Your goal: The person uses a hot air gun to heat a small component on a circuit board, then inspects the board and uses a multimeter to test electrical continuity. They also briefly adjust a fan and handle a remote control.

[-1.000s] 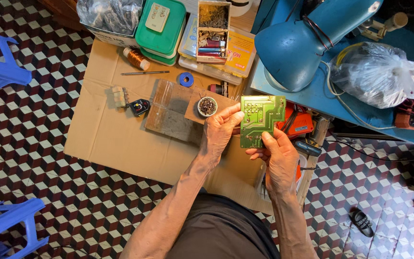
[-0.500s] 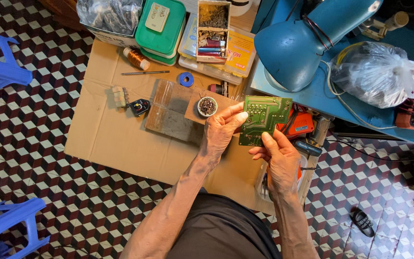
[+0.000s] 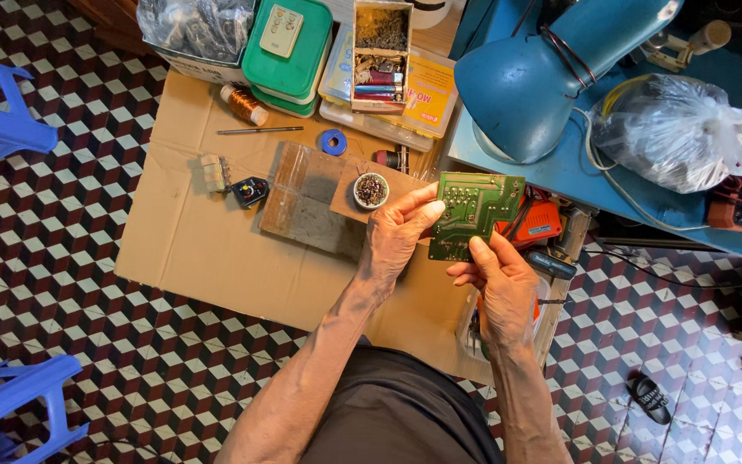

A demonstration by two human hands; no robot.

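Both the left hand (image 3: 397, 241) and right hand (image 3: 500, 288) are pinching the board (image 3: 474, 210) by its edges, sensibly keeping fingers off the traces.

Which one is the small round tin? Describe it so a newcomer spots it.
Start at the flattened brown cardboard sheet on the tiled floor. Near its middle lies a worn wooden board; the small round white-rimmed tin sits at its right edge, just beyond the left hand. Only it holds dark crumbly bits.
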